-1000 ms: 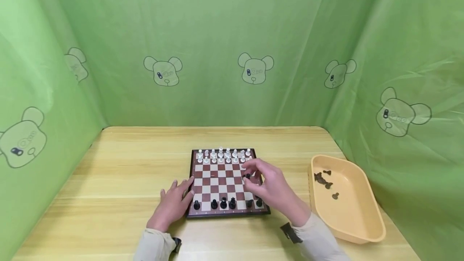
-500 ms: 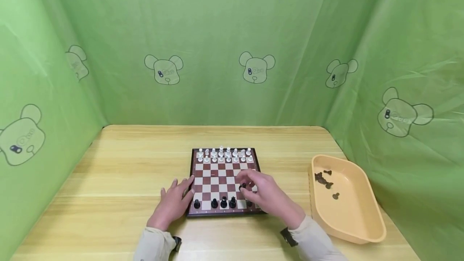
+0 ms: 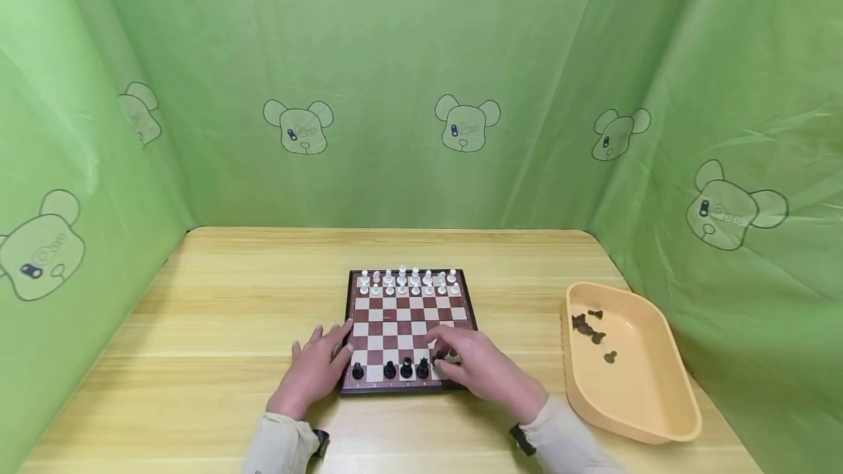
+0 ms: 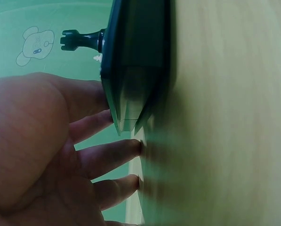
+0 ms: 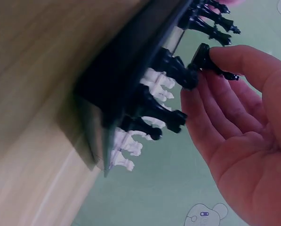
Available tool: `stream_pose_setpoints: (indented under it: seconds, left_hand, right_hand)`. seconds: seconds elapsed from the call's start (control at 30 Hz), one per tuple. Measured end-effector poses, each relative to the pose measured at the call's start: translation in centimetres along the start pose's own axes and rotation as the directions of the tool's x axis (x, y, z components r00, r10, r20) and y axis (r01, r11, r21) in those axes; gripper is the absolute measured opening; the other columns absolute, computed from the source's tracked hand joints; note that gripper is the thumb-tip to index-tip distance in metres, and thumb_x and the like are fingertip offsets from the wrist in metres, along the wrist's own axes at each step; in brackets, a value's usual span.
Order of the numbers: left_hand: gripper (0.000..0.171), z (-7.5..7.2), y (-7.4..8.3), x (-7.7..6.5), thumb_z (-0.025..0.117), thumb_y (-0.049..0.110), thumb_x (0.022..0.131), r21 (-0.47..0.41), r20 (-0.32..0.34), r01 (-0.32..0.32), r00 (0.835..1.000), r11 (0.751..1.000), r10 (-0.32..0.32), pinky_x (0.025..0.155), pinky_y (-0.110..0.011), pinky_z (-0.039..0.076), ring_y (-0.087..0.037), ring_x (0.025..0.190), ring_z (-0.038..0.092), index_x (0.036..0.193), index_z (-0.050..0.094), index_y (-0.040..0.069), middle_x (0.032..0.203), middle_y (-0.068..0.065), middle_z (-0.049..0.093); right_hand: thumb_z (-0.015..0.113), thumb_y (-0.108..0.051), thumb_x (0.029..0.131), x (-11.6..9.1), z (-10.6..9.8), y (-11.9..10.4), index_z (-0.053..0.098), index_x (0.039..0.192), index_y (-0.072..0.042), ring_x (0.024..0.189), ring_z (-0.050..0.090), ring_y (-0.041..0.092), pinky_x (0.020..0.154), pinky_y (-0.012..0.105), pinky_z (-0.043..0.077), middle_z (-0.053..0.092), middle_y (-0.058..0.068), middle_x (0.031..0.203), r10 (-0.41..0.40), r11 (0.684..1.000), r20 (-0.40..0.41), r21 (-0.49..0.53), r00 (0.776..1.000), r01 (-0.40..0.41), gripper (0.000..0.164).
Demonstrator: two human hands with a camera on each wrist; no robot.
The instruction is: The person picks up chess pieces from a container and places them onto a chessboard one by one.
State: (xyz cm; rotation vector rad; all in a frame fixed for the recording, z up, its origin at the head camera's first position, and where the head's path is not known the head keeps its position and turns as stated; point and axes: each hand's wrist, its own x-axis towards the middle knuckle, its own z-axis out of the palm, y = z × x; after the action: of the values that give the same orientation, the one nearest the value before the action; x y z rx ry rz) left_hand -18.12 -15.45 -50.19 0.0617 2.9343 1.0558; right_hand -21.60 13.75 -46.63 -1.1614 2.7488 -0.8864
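Note:
A chessboard (image 3: 402,328) lies on the table, with white chess pieces (image 3: 415,282) in two rows at its far side. My right hand (image 3: 484,368) pinches a black bishop (image 5: 204,59) between thumb and fingers, tilted, over the near row beside a tall black piece (image 3: 422,369). In the right wrist view a black knight (image 5: 175,68), a black rook (image 5: 159,110) and a black pawn (image 5: 140,127) stand close by. My left hand (image 3: 312,368) rests at the board's left edge, fingers spread, thumb at the rim. A black rook (image 4: 81,40) stands near it.
A yellow-orange tray (image 3: 639,379) stands at the right of the table, holding several dark chess pieces (image 3: 586,326). Green sheeting (image 3: 382,167) with printed bear heads encloses the table's back and sides.
My right hand has come from the board's right middle toward the near row, carrying the black bishop down and slightly left. The left hand has stayed at the board's edge.

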Motion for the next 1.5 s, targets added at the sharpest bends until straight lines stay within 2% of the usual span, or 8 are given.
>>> stream_pose_setpoints:
  seconds: [0.27, 0.5, 0.87, 1.03, 1.13, 1.27, 1.37, 1.5]
  left_hand:
    - [0.049, 0.1, 0.0, -0.1, 0.053, 0.025, 0.108, 0.003, 0.001, -0.001, 1.0, 1.0, 0.001, 0.113, -0.081, 0.004, -0.054, 0.149, 0.027, 0.155, 0.048, 0.012, 0.153, -0.026, 0.048]
    - [0.05, 0.0, 0.1, -0.1, 0.053, 0.024, 0.108, 0.002, 0.001, -0.003, 1.0, 1.0, 0.003, 0.114, -0.081, 0.004, -0.054, 0.149, 0.027, 0.156, 0.047, 0.012, 0.154, -0.026, 0.048]
    - [0.05, -0.2, 0.2, -0.1, 0.053, 0.024, 0.108, -0.002, 0.001, -0.002, 1.0, 1.0, 0.002, 0.114, -0.08, 0.004, -0.054, 0.149, 0.026, 0.156, 0.047, 0.012, 0.154, -0.025, 0.048]
    - [0.05, 0.0, 0.1, 0.0, 0.053, 0.025, 0.108, -0.002, 0.004, 0.001, 1.0, 1.0, -0.001, 0.114, -0.08, 0.004, -0.054, 0.149, 0.026, 0.156, 0.047, 0.013, 0.154, -0.025, 0.048]
    - [0.051, 0.2, 0.0, 0.0, 0.054, 0.025, 0.108, -0.003, 0.002, 0.002, 1.0, 1.0, -0.002, 0.114, -0.08, 0.004, -0.053, 0.149, 0.026, 0.156, 0.047, 0.013, 0.154, -0.025, 0.047]
    - [0.05, 0.2, 0.0, 0.1, 0.054, 0.025, 0.108, -0.005, 0.0, -0.001, 1.0, 1.0, 0.001, 0.115, -0.08, 0.004, -0.053, 0.149, 0.026, 0.156, 0.047, 0.013, 0.154, -0.025, 0.047]
    - [0.051, 0.2, 0.0, 0.1, 0.053, 0.026, 0.108, -0.008, 0.003, 0.003, 1.0, 1.0, -0.003, 0.115, -0.079, 0.003, -0.052, 0.15, 0.025, 0.157, 0.046, 0.013, 0.155, -0.024, 0.046]
    - [0.052, 0.3, 0.0, 0.1, 0.053, 0.026, 0.108, -0.001, 0.006, 0.007, 1.0, 1.0, -0.007, 0.115, -0.078, 0.003, -0.052, 0.15, 0.025, 0.157, 0.045, 0.013, 0.155, -0.024, 0.046]
  right_hand:
    - [0.073, -0.007, 0.094, -0.3, 0.8, 0.4, 0.065, 0.13, -0.005, 0.099, 0.07, 0.013, 0.092, 0.035, 0.06, 0.074, 0.002, 0.109, 0.046, 0.999, 0.041, -0.016, 0.998, -0.045, 0.038]
    - [0.075, -0.005, 0.091, -0.5, 1.1, 0.6, 0.065, 0.127, -0.003, 0.099, 0.07, 0.017, 0.092, 0.037, 0.061, 0.074, 0.002, 0.106, 0.034, 0.998, 0.023, -0.048, 0.999, -0.033, 0.037]
    - [0.074, -0.007, 0.092, -0.4, 1.0, 0.6, 0.067, 0.125, -0.005, 0.098, 0.068, 0.014, 0.09, 0.031, 0.06, 0.073, 0.0, 0.105, 0.065, 0.997, 0.042, -0.032, 0.997, -0.064, 0.034]
    - [0.075, -0.01, 0.092, -0.6, 0.6, 0.5, 0.067, 0.127, -0.005, 0.103, 0.068, 0.017, 0.094, 0.038, 0.06, 0.072, 0.002, 0.11, 0.08, 0.997, 0.037, -0.012, 0.996, -0.08, 0.037]
    - [0.074, -0.013, 0.094, -1.0, -0.6, 0.2, 0.066, 0.127, -0.004, 0.109, 0.068, 0.022, 0.098, 0.043, 0.058, 0.072, 0.006, 0.118, 0.083, 0.997, 0.011, -0.005, 0.997, -0.082, 0.036]
    - [0.073, -0.014, 0.095, -1.7, -3.6, 0.2, 0.068, 0.123, -0.003, 0.112, 0.068, 0.027, 0.1, 0.046, 0.056, 0.071, 0.008, 0.123, 0.093, 0.995, -0.071, -0.034, 0.993, -0.096, 0.03]
    - [0.073, -0.011, 0.095, -2.4, -6.4, 1.3, 0.069, 0.121, -0.001, 0.108, 0.068, 0.03, 0.097, 0.048, 0.058, 0.072, 0.01, 0.119, 0.101, 0.991, -0.158, -0.074, 0.982, -0.114, 0.028]
    - [0.074, -0.007, 0.094, -3.8, -10.3, 4.1, 0.07, 0.117, 0.003, 0.1, 0.069, 0.035, 0.088, 0.052, 0.06, 0.072, 0.016, 0.112, 0.133, 0.977, -0.255, -0.128, 0.958, -0.169, 0.026]
